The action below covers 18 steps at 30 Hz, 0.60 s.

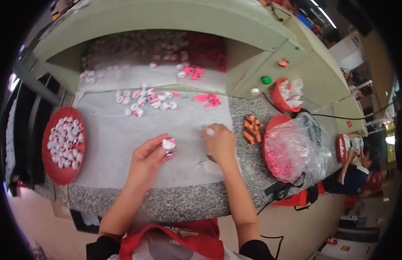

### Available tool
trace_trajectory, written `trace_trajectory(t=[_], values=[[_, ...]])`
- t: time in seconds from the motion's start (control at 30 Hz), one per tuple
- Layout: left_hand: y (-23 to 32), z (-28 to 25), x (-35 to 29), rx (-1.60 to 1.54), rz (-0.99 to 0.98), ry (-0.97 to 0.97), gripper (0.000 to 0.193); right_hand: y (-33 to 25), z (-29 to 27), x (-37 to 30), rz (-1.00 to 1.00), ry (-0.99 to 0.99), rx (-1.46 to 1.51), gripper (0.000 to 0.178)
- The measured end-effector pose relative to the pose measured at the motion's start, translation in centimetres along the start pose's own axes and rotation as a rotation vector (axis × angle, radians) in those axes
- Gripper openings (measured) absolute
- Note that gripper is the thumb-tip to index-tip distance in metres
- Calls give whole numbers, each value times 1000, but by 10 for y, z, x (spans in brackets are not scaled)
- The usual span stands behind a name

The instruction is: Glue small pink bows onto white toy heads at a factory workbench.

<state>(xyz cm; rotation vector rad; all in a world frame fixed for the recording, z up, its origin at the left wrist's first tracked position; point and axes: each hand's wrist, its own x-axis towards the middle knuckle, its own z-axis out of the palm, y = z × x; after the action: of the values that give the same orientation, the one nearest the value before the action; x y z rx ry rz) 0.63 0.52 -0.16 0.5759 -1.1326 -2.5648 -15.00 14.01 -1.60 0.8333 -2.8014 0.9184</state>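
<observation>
Between the thumb and fingers of my left hand (pixel 150 152) is a small white figure (pixel 168 144) with pink and blue marks. To its right, my right hand (pixel 219 143) is closed around a small white rounded object (pixel 211 132), whose kind I cannot make out. Both hands are above a white sheet (pixel 110 160) on the bench. Beyond them lies a loose group of similar white figures (pixel 144 99), some with pink or blue marks. Several flat pink pieces (pixel 208 100) lie to the right of that group. By my right wrist is a small pale piece (pixel 213 167) on the sheet.
A red basket (pixel 48 162) of white figures stands at left. Right are an orange-and-black striped cloth (pixel 252 129), a red basket (pixel 267 162) with pink pieces and clear plastic (pixel 313 147), and a red bowl (pixel 277 102). A pale green hooded cabinet (pixel 166 21) borders the back.
</observation>
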Motion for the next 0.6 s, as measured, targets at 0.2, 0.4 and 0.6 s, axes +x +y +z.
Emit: trace_trajectory(t=[0.2,0.4,0.6], values=[[-4,-5,3,14,18,-27,34,-34,-29,-10,323,-368,782,12],[-5,-1,-6,93,109,-49,31,-66,-18,-37,153,-336,1061,11],[-5,0,-7,150,217,-111,29,-65,-16,-39,227,-293,1122,13]])
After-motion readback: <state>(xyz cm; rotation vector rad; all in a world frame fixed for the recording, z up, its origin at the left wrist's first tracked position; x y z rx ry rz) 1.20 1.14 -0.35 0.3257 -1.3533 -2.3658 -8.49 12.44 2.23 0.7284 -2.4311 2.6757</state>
